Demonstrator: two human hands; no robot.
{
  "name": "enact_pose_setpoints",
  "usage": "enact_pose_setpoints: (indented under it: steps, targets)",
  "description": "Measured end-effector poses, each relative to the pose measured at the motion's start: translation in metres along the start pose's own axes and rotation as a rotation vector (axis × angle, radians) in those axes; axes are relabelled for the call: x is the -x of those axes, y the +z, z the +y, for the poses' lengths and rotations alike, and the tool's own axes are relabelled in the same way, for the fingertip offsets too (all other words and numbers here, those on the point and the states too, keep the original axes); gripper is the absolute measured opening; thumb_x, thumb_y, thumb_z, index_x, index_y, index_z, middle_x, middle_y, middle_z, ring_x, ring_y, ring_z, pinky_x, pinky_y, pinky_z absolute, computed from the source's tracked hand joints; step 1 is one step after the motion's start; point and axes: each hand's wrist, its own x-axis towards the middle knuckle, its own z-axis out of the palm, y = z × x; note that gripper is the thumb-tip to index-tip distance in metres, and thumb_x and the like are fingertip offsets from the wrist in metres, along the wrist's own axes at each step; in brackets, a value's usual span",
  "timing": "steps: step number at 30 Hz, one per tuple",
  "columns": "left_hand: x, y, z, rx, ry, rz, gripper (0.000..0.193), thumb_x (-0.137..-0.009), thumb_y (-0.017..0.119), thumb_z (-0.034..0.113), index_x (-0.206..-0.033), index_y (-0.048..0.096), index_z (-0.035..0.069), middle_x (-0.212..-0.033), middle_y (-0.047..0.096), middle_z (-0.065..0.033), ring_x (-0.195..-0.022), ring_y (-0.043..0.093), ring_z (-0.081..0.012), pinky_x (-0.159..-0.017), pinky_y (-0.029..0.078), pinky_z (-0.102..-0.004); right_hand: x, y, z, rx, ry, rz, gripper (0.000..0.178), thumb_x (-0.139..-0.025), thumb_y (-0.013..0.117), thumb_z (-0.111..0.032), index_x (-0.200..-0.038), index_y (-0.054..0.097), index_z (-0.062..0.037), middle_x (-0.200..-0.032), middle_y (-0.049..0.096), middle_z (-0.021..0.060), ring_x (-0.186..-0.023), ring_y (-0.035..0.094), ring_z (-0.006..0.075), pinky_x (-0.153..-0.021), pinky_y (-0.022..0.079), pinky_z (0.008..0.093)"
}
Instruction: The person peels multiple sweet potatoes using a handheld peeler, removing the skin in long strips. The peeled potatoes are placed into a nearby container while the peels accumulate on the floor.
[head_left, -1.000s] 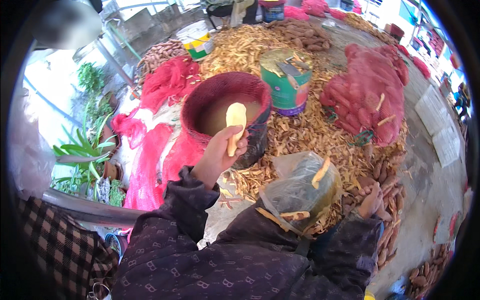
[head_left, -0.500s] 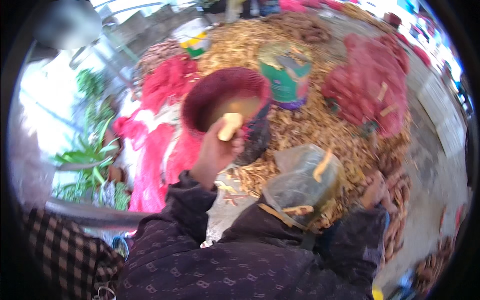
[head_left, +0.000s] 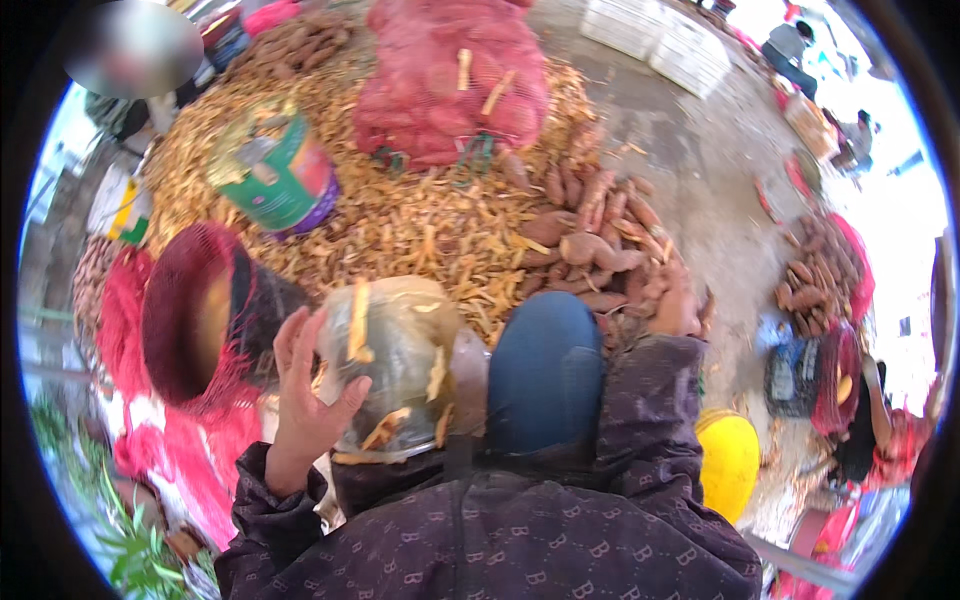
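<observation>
My left hand is open, fingers apart and nothing in it. It hovers beside the clear plastic sheet over my left knee, which has several strips of peel stuck to it. My right hand reaches into the heap of unpeeled sweet potatoes beyond my right knee. Its fingers blend into the sweet potatoes, so its grip is hidden. Left of my left hand stands a dark bucket lined with red mesh, something pale inside.
Orange peelings cover the ground ahead. Around them are a green and purple bucket, a full red mesh sack and white crates. A yellow object lies by my right elbow. Other people are far right.
The view has swung right. The pale peeled piece in my left hand above the mesh-lined bucket is gone from it, and the hand has opened. My right hand now shows at the sweet potato heap.
</observation>
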Motion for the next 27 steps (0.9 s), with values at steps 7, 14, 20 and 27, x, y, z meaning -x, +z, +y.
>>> enact_pose_setpoints:
  steps: [7,14,20,27]
  targets:
    - [-0.05,0.046,0.021,-0.298,0.285,-0.376,0.076,-0.08,0.065,0.046,-0.137,0.039,0.003,-0.138,0.04,-0.0188,-0.132,0.033,-0.039,-0.111,0.016,-0.054,0.036,-0.154,0.241,0.829,0.295,-0.036,0.016,-0.077,0.063,-0.013,-0.083,0.069,0.001,-0.069,0.066,0.0173,-0.054,0.062,0.0264,-0.052,0.051,0.039]
    - [-0.05,0.046,0.041,-0.241,0.361,-0.801,0.036,-0.078,0.069,0.039,-0.103,0.066,0.013,-0.12,0.056,-0.0141,-0.127,0.04,-0.0376,-0.109,0.014,-0.06,0.095,-0.154,0.256,1.204,0.744,-0.474,0.027,-0.076,0.069,-0.027,-0.091,0.066,-0.004,-0.082,0.066,0.0187,-0.078,0.065,0.0304,-0.07,0.05,0.0407]
    - [-0.099,0.03,0.004,-0.629,0.266,-0.139,0.025,-0.086,0.06,0.01,-0.111,0.06,0.006,-0.123,0.053,-0.0148,-0.122,0.045,-0.0349,-0.107,0.027,-0.0539,0.085,-0.105,0.216,1.201,0.508,0.059,0.032,-0.08,0.065,-0.029,-0.094,0.061,-0.0009,-0.08,0.065,0.0203,-0.075,0.064,0.0318,-0.069,0.049,0.0408]
    - [-0.077,0.06,-0.014,-0.251,0.219,-0.228,0.022,-0.081,0.062,0.007,-0.102,0.06,0.003,-0.108,0.058,-0.0143,-0.108,0.052,-0.0354,-0.098,0.038,-0.0469,0.047,-0.045,0.204,1.173,0.414,-0.283,0.033,-0.081,0.062,-0.022,-0.106,0.053,-0.0027,-0.091,0.063,0.0237,-0.09,0.06,0.0407,-0.076,0.048,0.0441]
